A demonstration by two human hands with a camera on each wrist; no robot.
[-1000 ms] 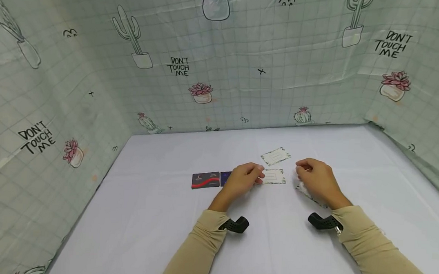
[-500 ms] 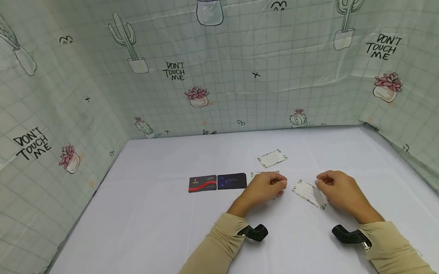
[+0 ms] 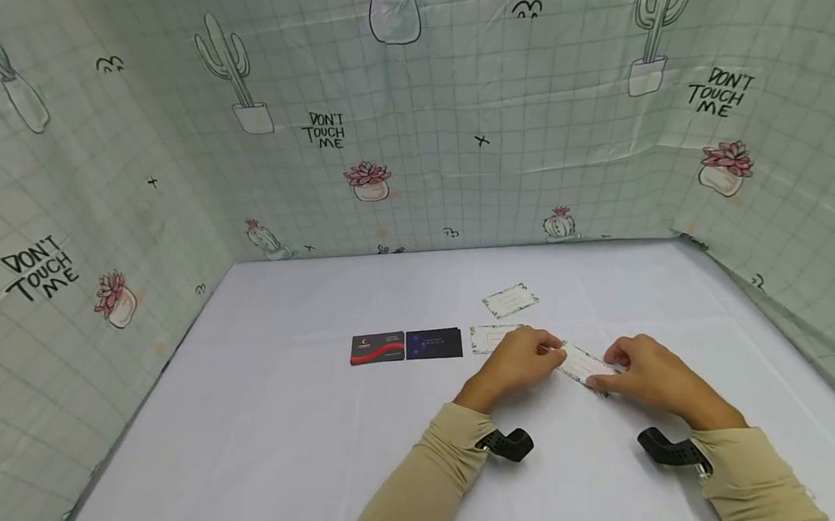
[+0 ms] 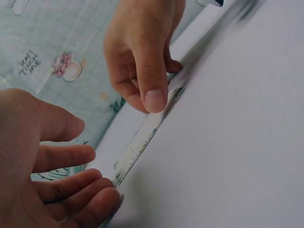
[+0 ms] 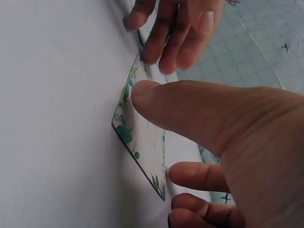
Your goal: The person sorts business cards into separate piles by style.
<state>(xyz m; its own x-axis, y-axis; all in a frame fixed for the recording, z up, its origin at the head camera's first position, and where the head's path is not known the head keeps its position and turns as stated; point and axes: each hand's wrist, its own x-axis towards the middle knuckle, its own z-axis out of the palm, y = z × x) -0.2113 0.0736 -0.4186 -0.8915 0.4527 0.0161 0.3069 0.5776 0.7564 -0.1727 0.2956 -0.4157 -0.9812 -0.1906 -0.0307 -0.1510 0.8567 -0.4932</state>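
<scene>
A white business card with a green leaf border [image 3: 581, 364] lies slanted on the table between the two hands. My right hand [image 3: 653, 376] holds its right end, thumb on the near side and fingers along the far edge. In the right wrist view, the thumb [image 5: 147, 97] lies over the leafy card [image 5: 149, 147]. My left hand [image 3: 518, 362] touches the card's left end with its fingertips; the left wrist view shows its thumb [image 4: 66, 126] apart from the card. Partly behind that hand lies another white leafy card [image 3: 487, 339].
Left of the hands lie a dark card with a red stripe [image 3: 377, 348] and a dark blue card [image 3: 435, 344], side by side. Farther back rests a tilted white card [image 3: 510, 300]. A cactus-print cloth [image 3: 430, 137] hangs behind the white table [image 3: 298, 434].
My left hand has moved right, away from the row of cards, to the slanted card's left end. The right hand first drew back to the right, then came onto the card's right end.
</scene>
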